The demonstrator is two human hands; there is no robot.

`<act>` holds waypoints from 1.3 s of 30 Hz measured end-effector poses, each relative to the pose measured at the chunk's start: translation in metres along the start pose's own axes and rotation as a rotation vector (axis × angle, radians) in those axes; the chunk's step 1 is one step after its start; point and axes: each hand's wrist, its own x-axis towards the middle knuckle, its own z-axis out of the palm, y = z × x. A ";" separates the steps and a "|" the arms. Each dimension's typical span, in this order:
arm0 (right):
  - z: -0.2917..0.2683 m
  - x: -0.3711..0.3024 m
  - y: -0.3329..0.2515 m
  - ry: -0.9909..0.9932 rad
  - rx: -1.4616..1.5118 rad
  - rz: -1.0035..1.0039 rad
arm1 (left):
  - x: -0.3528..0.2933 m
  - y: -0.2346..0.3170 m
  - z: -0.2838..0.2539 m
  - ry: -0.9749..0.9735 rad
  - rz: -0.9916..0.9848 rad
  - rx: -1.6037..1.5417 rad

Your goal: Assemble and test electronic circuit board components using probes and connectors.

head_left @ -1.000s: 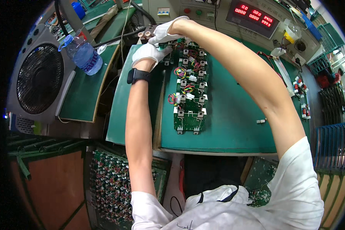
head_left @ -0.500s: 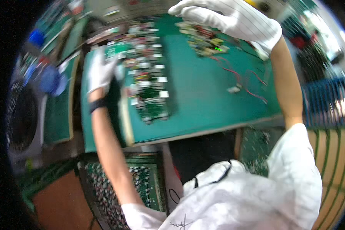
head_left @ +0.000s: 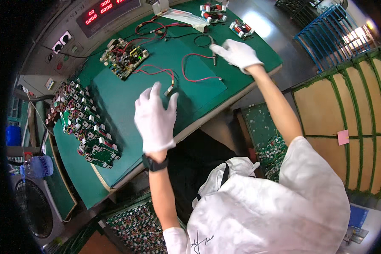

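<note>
My left hand (head_left: pixel 154 118), in a white glove, hovers above the green mat with its fingers spread and nothing in it. Just past its fingertips lies a white connector (head_left: pixel 169 90) on red wires. These run to a populated circuit board (head_left: pixel 123 58) with a lit green light. At the right, my gloved right hand (head_left: pixel 238 55) has thumb and fingers apart beside a thin pen-like probe (head_left: pixel 214 55). Its thumb overlaps the probe; I cannot tell whether they touch. A red lead (head_left: pixel 184 67) curves across the mat near the probe.
A long row of circuit boards (head_left: pixel 86 122) lines the bench's left side. Smaller boards (head_left: pixel 241 28) sit at the far right. A grey instrument panel (head_left: pixel 78 38) with red digits stands behind. Below the bench are trays of boards (head_left: pixel 135 226); a slatted rack (head_left: pixel 326 110) is at right.
My view has turned. My left hand has left the row of boards at the left for the mat's middle. My right hand has come down from above to beside the probe.
</note>
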 end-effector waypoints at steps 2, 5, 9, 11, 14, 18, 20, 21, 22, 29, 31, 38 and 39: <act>0.032 0.035 0.036 0.185 -0.094 -0.079 | 0.014 0.017 0.041 -0.074 0.007 0.095; 0.021 0.046 0.036 0.065 0.108 -0.130 | 0.012 0.005 0.061 -0.119 0.013 0.122; -0.024 0.015 0.043 -0.116 0.523 -0.186 | 0.007 0.001 0.040 -0.049 -0.029 0.073; -0.057 -0.006 0.056 -0.081 0.545 -0.256 | 0.018 0.010 0.022 0.036 -0.023 0.039; -0.101 -0.042 0.055 -0.026 0.434 -0.315 | 0.039 0.018 0.016 0.136 0.102 -0.107; -0.131 -0.077 0.046 -0.263 0.438 -0.442 | 0.086 0.063 0.023 0.006 0.332 -0.305; -0.143 -0.095 0.044 -0.334 0.395 -0.484 | 0.097 0.079 0.043 -0.119 0.380 -0.292; -0.147 -0.104 0.039 -0.409 0.462 -0.419 | 0.101 0.081 0.049 -0.116 0.376 -0.284; -0.150 -0.114 0.041 -0.430 0.456 -0.357 | 0.106 0.085 0.058 -0.218 0.404 -0.144; -0.103 -0.134 0.068 -0.671 0.362 -0.458 | 0.127 0.049 0.047 0.101 0.484 -0.220; -0.088 -0.136 0.072 -0.774 0.400 -0.431 | 0.138 0.044 0.029 0.197 0.475 -0.219; -0.067 -0.122 0.072 -0.381 0.000 -0.455 | 0.162 0.048 -0.016 0.459 0.571 -0.238; -0.072 -0.115 0.068 -0.374 0.061 -0.427 | 0.160 0.048 -0.016 0.465 0.538 -0.250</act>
